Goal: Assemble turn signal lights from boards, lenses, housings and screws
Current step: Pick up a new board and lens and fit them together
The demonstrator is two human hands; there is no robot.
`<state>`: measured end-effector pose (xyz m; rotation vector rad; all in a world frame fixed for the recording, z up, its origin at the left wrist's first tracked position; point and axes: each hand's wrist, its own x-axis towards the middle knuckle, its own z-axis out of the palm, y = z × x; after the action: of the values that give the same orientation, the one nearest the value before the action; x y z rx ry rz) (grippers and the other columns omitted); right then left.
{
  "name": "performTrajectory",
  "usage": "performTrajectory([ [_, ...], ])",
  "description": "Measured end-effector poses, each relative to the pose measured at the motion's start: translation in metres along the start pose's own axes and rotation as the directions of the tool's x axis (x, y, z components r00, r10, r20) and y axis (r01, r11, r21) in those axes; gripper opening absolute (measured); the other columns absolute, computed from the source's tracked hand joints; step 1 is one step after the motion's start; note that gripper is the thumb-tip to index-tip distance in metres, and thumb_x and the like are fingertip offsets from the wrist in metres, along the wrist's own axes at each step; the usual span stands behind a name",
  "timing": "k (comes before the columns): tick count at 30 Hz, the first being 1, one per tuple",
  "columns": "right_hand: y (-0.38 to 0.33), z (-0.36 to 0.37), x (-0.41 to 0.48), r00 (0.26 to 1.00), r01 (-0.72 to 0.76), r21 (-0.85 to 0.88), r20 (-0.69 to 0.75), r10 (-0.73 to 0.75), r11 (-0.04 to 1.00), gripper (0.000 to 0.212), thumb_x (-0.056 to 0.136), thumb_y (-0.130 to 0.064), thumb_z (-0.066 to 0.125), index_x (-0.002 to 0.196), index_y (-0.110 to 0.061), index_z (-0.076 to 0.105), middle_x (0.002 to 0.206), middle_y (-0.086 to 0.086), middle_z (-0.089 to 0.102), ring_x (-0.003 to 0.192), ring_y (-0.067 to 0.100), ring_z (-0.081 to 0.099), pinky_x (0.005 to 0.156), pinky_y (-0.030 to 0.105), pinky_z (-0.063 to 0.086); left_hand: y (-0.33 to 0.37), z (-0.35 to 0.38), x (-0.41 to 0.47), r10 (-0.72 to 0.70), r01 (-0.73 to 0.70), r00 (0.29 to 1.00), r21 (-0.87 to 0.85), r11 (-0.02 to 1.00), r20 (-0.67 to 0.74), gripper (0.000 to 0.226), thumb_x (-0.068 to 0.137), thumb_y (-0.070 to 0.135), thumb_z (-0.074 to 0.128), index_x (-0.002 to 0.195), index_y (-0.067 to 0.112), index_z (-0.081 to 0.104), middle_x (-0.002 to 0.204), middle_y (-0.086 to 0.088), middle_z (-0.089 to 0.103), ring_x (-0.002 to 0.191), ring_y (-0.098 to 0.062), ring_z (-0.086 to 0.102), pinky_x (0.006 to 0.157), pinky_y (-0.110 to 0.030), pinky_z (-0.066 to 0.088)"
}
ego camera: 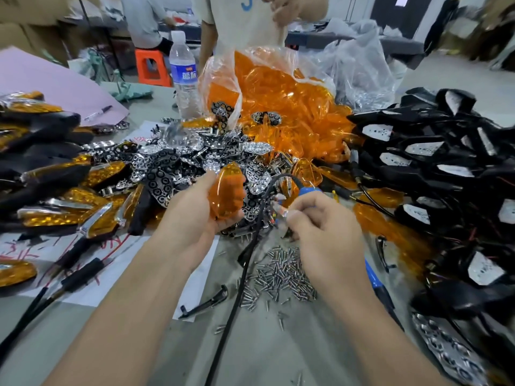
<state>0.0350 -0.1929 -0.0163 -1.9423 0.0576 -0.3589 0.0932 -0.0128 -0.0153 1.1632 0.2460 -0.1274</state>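
Grip of the left hand point(195, 215) is closed round an orange lens point(227, 190) at frame centre, raised above the worktop point(264, 344), probably so the blue corded tool point(308, 190), gripped in the right hand point(326, 232), can reach it. Its long axis runs nearly up-down in the frame, narrow tip toward the top.

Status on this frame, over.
Left hand holds amber lens. Right hand grips blue corded tool. Its cord trails between hands, beside screw pile.

Bright, even indoor light, soft shadows. Glare on clear plastic bag point(359, 62) right of water bottle point(182, 71). Background behind bottle blurred; edges bowed.
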Motion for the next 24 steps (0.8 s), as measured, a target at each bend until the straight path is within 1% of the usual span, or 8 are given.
performTrajectory([
  [1,-0.001,-0.001,0.001,0.999,-0.033,0.133,0.005,0.033,0.991,0.022,0.096,-0.005,0.059,0.079,-0.018,0.063,0.072,0.005,0.072,0.060,0.024,0.066,0.051,0.035,0.050,-0.001,0.000,0.001,0.002,-0.002,1.000,0.010,1.000,0.012,0.042,0.109,0.033,0.047,0.115,0.002,0.075,0.094,-0.012,0.074,0.079,-0.020,0.068,0.062,-0.032,0.059],
  [3,-0.003,-0.001,0.003,0.994,-0.106,0.394,0.055,0.092,0.913,0.019,0.097,0.004,0.054,0.083,-0.008,0.059,0.081,0.011,0.076,0.064,0.028,0.072,0.051,0.032,0.054,-0.002,0.002,0.000,-0.008,0.007,0.999,0.035,0.999,0.031,0.033,0.106,0.027,0.054,0.121,0.004,0.072,0.106,-0.013,0.074,0.094,-0.024,0.068,0.067,-0.031,0.060],
  [6,-0.001,0.001,0.003,0.984,-0.168,0.519,0.133,0.114,0.838,0.026,0.094,0.011,0.052,0.079,-0.009,0.057,0.083,0.016,0.077,0.064,0.029,0.072,0.055,0.030,0.056,-0.005,0.002,-0.004,-0.020,0.013,0.997,0.091,0.996,0.079,0.019,0.096,0.019,0.065,0.105,0.012,0.080,0.113,-0.011,0.078,0.104,-0.022,0.072,0.075,-0.028,0.061],
  [9,0.000,0.003,0.003,0.976,-0.185,0.543,0.196,0.090,0.819,0.026,0.082,0.009,0.059,0.069,-0.014,0.061,0.081,0.017,0.076,0.065,0.027,0.071,0.059,0.031,0.057,-0.005,0.003,-0.009,-0.003,-0.023,0.986,0.153,0.988,0.169,0.036,0.067,0.009,0.075,0.102,0.015,0.081,0.114,-0.006,0.078,0.111,-0.017,0.071,0.088,-0.023,0.056],
  [13,0.001,0.002,0.001,0.964,-0.225,0.531,0.246,0.106,0.817,0.027,0.073,0.018,0.056,0.069,-0.009,0.061,0.073,0.015,0.071,0.060,0.025,0.066,0.055,0.029,0.055,-0.008,0.008,-0.013,0.017,-0.047,0.982,0.154,0.987,0.187,0.059,0.049,-0.005,0.074,0.104,0.015,0.076,0.096,0.001,0.079,0.095,-0.016,0.071,0.077,-0.022,0.057],
  [17,0.002,0.004,0.006,0.968,-0.212,0.416,0.214,0.132,0.884,0.031,0.077,0.024,0.053,0.075,-0.007,0.059,0.070,0.011,0.071,0.057,0.023,0.064,0.051,0.026,0.050,-0.002,0.005,-0.013,0.017,-0.071,0.984,0.301,0.951,0.179,0.064,0.057,-0.022,0.075,0.108,0.017,0.078,0.102,-0.002,0.071,0.087,-0.015,0.069,0.069,-0.023,0.057],
  [20,0.003,0.006,0.011,0.975,-0.165,0.291,0.190,0.112,0.942,0.036,0.075,0.021,0.058,0.082,-0.014,0.059,0.068,0.009,0.072,0.055,0.021,0.063,0.052,0.031,0.049,0.001,0.007,-0.014,0.010,-0.114,0.972,0.434,0.894,0.236,0.063,0.060,-0.024,0.079,0.106,0.018,0.082,0.089,-0.005,0.058,0.073,-0.015,0.060,0.065,-0.029,0.054],
  [24,0.006,0.007,0.008,0.987,-0.105,0.203,0.137,0.078,0.974,0.036,0.092,0.012,0.053,0.087,-0.021,0.067,0.069,0.007,0.075,0.052,0.017,0.066,0.051,0.028,0.054,-0.006,0.016,-0.022,0.003,-0.169,0.954,0.533,0.829,0.298,0.037,0.069,-0.010,0.082,0.095,0.017,0.084,0.082,-0.009,0.076,0.070,-0.012,0.068,0.064,-0.021,0.055],
])
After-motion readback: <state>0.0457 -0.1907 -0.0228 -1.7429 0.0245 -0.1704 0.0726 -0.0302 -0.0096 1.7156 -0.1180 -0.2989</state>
